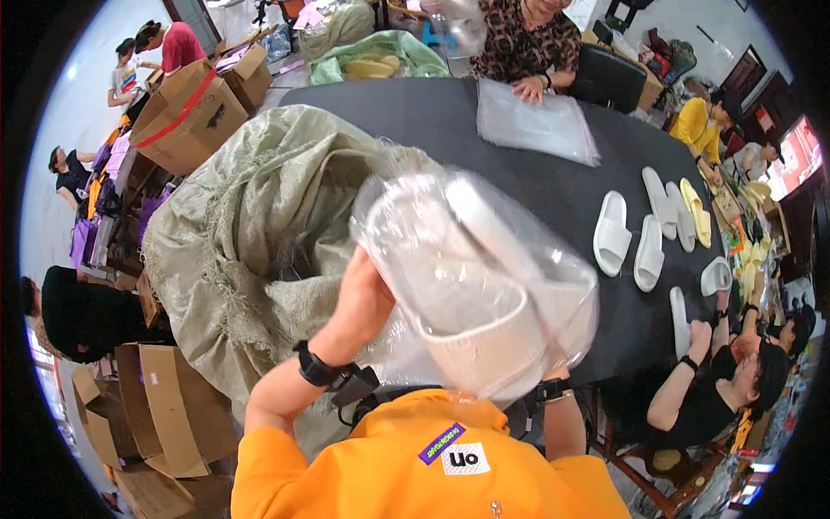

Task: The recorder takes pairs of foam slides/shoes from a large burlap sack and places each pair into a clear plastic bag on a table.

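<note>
I hold a clear plastic bag (484,251) up in front of me with white slippers (484,346) inside it. My left hand (367,298) grips the bag's left side, just above a black wristband. My right hand is hidden behind the bag; only its wrist with a black band (553,391) shows below the bag. The bag hangs over the near edge of the black table (553,195).
A big greenish woven sack (259,216) lies open on the table's left. Loose white and yellow slippers (648,229) and a stack of clear bags (536,125) lie farther out. Other people sit around the table. Cardboard boxes (186,112) stand at left.
</note>
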Tool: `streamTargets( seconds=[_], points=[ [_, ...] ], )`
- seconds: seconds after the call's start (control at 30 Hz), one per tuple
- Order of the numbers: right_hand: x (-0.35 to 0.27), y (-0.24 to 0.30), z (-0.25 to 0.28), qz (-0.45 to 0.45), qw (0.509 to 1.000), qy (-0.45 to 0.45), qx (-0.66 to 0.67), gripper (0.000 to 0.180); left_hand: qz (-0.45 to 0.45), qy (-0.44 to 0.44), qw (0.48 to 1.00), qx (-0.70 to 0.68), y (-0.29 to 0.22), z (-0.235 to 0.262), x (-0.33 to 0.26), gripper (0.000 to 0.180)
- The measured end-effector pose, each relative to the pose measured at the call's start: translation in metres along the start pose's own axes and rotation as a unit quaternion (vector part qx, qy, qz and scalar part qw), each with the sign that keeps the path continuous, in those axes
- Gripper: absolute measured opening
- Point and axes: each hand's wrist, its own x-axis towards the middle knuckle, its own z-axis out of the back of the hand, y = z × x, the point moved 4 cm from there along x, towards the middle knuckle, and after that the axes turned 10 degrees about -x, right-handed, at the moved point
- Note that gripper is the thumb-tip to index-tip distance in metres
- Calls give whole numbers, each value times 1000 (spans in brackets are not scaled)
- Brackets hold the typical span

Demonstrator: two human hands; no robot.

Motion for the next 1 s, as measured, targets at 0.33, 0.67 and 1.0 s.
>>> streamTargets(
  seconds=[0.33, 0.67, 1.0],
  points=[
    [-20, -29, 7, 106, 987, 57, 104, 42, 107, 55, 918, 377, 42, 148, -7, 16],
    [11, -17, 37, 140, 955, -184, 184, 65, 244, 78, 933, 252, 53, 184, -41, 53],
    [21, -12, 28, 164, 926, -320, -115, 54, 131, 205, 934, 260, 57, 145, -37, 16]
  ],
)
